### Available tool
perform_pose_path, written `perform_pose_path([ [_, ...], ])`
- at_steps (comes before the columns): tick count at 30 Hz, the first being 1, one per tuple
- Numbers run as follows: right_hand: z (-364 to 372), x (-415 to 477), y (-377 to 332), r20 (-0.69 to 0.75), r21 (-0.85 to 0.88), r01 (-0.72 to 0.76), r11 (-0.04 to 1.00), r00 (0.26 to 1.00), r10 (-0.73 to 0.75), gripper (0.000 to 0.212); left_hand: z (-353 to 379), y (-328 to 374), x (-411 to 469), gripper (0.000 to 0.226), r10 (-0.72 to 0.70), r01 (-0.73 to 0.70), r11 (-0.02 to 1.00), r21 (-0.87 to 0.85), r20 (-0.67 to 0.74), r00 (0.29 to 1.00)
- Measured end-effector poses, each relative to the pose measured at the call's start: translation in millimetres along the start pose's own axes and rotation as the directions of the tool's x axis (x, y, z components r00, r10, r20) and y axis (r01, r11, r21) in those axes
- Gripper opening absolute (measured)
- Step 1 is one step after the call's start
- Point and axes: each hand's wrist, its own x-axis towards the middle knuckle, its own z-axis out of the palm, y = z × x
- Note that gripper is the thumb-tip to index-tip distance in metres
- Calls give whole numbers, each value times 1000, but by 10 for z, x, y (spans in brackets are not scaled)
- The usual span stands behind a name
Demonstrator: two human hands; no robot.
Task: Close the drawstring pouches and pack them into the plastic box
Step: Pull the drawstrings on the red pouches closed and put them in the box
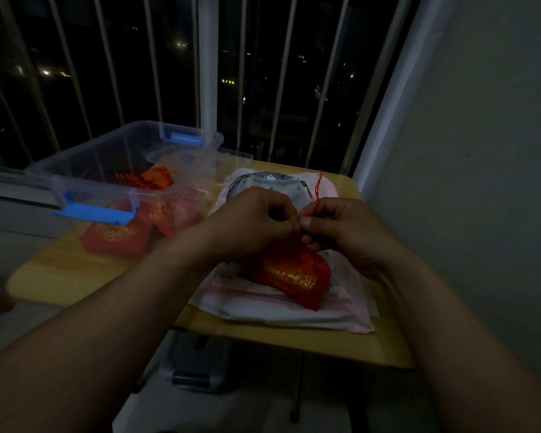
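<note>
While left hand (253, 220) and right hand (344, 232) pinch the pouch (291, 275) at its neck, I see its cord (317, 189) sticking up | box (107, 157) far left

Found bare surface at the table (60, 276) front-left corner. Blocked at rear left by the open-topped plastic box (122, 164), with red pouches (113, 242) against its near side. Hemmed at right by the wall (481, 151).

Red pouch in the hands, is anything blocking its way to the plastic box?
Nothing visible does. The plastic box stands open-topped left of the red pouch; only flat red pouches lie by its near side.
</note>
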Motion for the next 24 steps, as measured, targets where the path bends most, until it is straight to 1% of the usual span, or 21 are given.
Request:
perform_pose_path([
  [3,-38,-7,7,19,9,-3,1000,1000,3,10,7,-12,8,7,36,-36,999,25,-21,999],
  [6,-66,-22,-6,53,26,3,1000,999,-4,10,10,-23,1,8,56,-55,998,41,-21,998],
  [10,-88,-27,-9,81,-6,61,998,995,-61,11,10,-38,-2,12,70,-70,996,60,-9,997],
  [17,-7,-48,-15,-39,-100,192,976,980,-196,11,25,-74,40,5,46,-40,989,141,-45,998],
  [24,66,-26,6,-88,-116,199,973,974,-209,11,76,-58,37,10,70,-52,970,239,-68,995],
])
